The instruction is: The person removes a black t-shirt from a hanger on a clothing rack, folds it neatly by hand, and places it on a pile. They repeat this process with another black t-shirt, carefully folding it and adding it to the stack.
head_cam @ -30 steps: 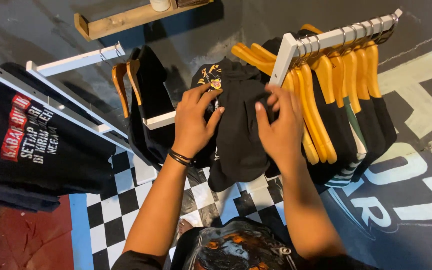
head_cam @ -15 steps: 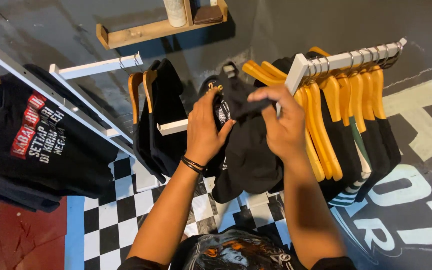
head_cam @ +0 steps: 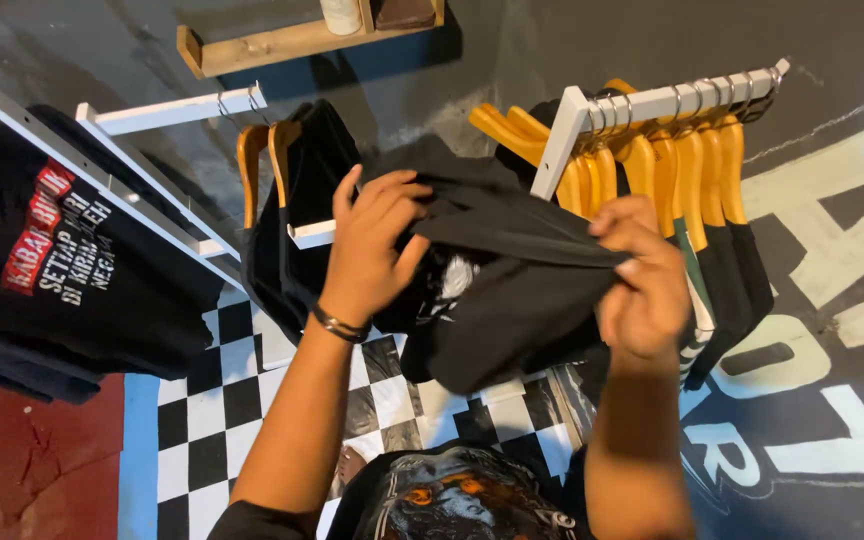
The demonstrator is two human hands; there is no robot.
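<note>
Black cotton, soft & floppy: that's what both hands are bunched into. Left hand [head_cam: 370,245], dark bracelet [head_cam: 340,324] at the wrist, has its fingers curled over the upper left edge of the black t-shirt [head_cam: 512,290], thumb tucked under, so closed on fabric. Right hand [head_cam: 644,280] pinches the opposite edge, fingers folded round a gathered ridge of cloth, also closed on it. Shirt hangs between the two at about chest height, in front of the racks, folded over itself w/ a bit of pale print showing near the middle.

Handling, as a judgement: light, no stiffness at all, sags wherever it isn't held, not fragile, not slippery; knit grips skin fine. Best hold is prob. at the shoulder seams or hem, two points apart, so it spreads flat rather than bunching. One-hand grab would let it droop & twist.

Outward: white rail [head_cam: 652,105] on the right carries a row of yellow wooden hangers [head_cam: 687,165] w/ dark garments under them, just behind the right hand. Left of the shirt, two more wooden hangers [head_cam: 264,160] w/ black tops on a second white rail [head_cam: 172,110]. Far left, a black tee w/ red & white lettering [head_cam: 62,250]. Wooden shelf [head_cam: 282,45] on the dark wall above. Floor below: black-white checker tiles [head_cam: 222,400], red patch at the left, painted lettering at the right.
</note>
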